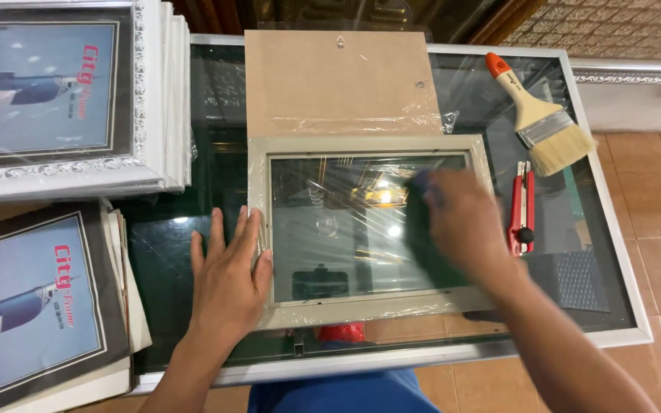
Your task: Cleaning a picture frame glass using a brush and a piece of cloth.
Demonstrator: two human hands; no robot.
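A pale grey picture frame [369, 145] lies face down on a glass-topped table [613, 252], its glass pane [330, 229] showing reflections. My left hand [227, 279] lies flat with fingers spread on the frame's left edge. My right hand [460, 222], blurred by motion, presses a dark blue cloth [420, 187] against the right part of the pane. A brown backing board [334, 80] partly under clear plastic wrap rests just beyond the frame.
A paintbrush [541, 115] with an orange-tipped handle and a red utility knife [522, 210] lie to the right. White ornate frames [147, 99] are stacked at the left, above a pile of printed city pictures [24, 298]. Tiled floor lies beyond the right edge.
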